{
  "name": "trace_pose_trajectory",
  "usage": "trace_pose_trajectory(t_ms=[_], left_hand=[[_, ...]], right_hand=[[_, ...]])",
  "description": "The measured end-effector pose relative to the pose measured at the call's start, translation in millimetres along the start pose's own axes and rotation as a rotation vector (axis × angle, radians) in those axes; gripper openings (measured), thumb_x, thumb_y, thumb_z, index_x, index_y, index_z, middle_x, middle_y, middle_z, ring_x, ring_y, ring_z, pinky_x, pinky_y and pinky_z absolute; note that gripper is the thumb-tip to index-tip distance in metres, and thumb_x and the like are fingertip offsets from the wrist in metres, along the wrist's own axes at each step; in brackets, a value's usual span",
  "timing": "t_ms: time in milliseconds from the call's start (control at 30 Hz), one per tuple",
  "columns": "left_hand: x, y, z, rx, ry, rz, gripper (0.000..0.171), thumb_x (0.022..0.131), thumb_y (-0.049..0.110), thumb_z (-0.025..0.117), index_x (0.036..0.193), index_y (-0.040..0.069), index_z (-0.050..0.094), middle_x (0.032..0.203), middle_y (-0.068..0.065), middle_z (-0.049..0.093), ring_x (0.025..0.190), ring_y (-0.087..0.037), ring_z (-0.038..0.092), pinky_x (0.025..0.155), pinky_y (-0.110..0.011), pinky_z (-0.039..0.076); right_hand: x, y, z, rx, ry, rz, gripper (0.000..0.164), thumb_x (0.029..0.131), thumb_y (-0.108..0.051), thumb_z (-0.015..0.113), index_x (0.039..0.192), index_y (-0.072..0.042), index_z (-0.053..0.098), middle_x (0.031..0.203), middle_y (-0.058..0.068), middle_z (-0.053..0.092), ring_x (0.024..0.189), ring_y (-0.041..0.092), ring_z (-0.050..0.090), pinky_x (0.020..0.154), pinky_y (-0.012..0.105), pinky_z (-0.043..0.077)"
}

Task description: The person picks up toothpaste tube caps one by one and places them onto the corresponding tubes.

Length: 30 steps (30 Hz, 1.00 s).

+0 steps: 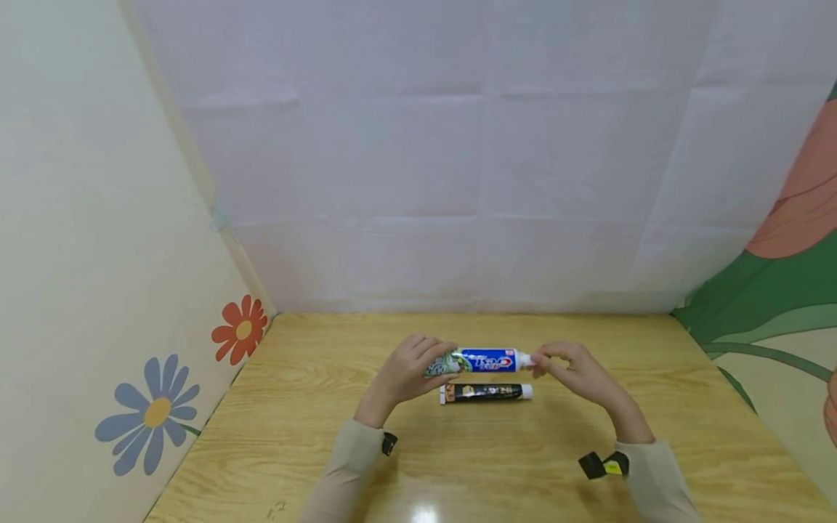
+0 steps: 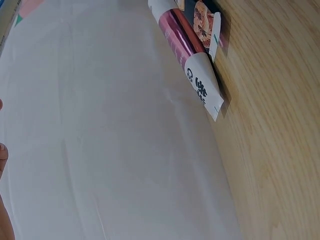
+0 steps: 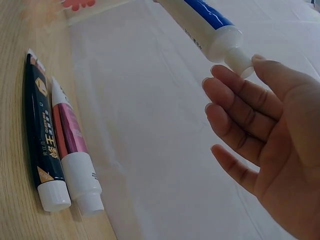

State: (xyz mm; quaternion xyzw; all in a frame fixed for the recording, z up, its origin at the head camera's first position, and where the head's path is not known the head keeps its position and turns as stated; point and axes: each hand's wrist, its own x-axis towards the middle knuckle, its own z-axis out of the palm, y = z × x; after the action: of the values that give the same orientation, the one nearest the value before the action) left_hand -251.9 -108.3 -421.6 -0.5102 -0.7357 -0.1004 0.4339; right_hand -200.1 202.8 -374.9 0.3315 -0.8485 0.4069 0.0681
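Observation:
A blue, green and white toothpaste tube [image 1: 487, 360] is held level above the table. My left hand [image 1: 413, 367] grips its green end, with the thumb below and the fingers above. At the other end my right hand [image 1: 572, 372] pinches the white cap [image 3: 239, 61] between thumb and index finger, its other fingers loosely bent. Under the held tube lies a black toothpaste tube [image 1: 487, 393] with a white cap. Beside that one, in the right wrist view, lies a pink and white tube [image 3: 71, 132], hidden in the head view. Only fingertips of my left hand show in the left wrist view.
The wooden table [image 1: 314, 450] meets a white sheet [image 1: 484, 181] hung along its back edge. A wall with painted flowers [image 1: 157, 412] stands at the left, and a wall with painted leaves [image 1: 771, 305] at the right.

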Motion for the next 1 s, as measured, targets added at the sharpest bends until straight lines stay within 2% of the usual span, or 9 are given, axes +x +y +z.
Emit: trace_pose_trajectory(t_ms=[367, 667, 1000], left_hand=[[-1.2, -0.3, -0.3, -0.003, 0.005, 0.002, 0.048, 0.077, 0.038, 0.073, 0.113, 0.009, 0.061, 0.095, 0.001, 0.062, 0.077, -0.010, 0.052, 0.066, -0.022, 0.044], [-1.5, -0.4, -0.6, -0.005, -0.002, -0.003, 0.046, 0.079, 0.039, 0.071, 0.113, 0.009, 0.061, 0.096, 0.001, 0.062, 0.077, -0.009, 0.052, 0.066, -0.022, 0.044], [-1.1, -0.9, -1.6, -0.002, 0.005, 0.003, 0.045, 0.079, 0.039, 0.071, 0.112, 0.009, 0.062, 0.096, 0.001, 0.062, 0.076, -0.009, 0.052, 0.066, -0.022, 0.044]], right_hand=[[0.2, 4.2, 4.0, 0.042, 0.007, -0.072, 0.021, 0.092, 0.004, 0.049, 0.083, 0.000, 0.067, 0.073, 0.006, 0.067, 0.066, 0.018, 0.063, 0.068, 0.028, 0.051], [1.6, 3.2, 6.2, 0.082, 0.004, -0.044, 0.027, 0.094, 0.002, 0.046, 0.077, -0.003, 0.067, 0.071, 0.009, 0.067, 0.062, 0.020, 0.061, 0.062, 0.034, 0.052], [2.2, 5.8, 7.4, 0.109, -0.007, -0.045, 0.030, 0.095, 0.001, 0.044, 0.076, -0.004, 0.066, 0.070, 0.009, 0.066, 0.062, 0.020, 0.061, 0.063, 0.031, 0.051]])
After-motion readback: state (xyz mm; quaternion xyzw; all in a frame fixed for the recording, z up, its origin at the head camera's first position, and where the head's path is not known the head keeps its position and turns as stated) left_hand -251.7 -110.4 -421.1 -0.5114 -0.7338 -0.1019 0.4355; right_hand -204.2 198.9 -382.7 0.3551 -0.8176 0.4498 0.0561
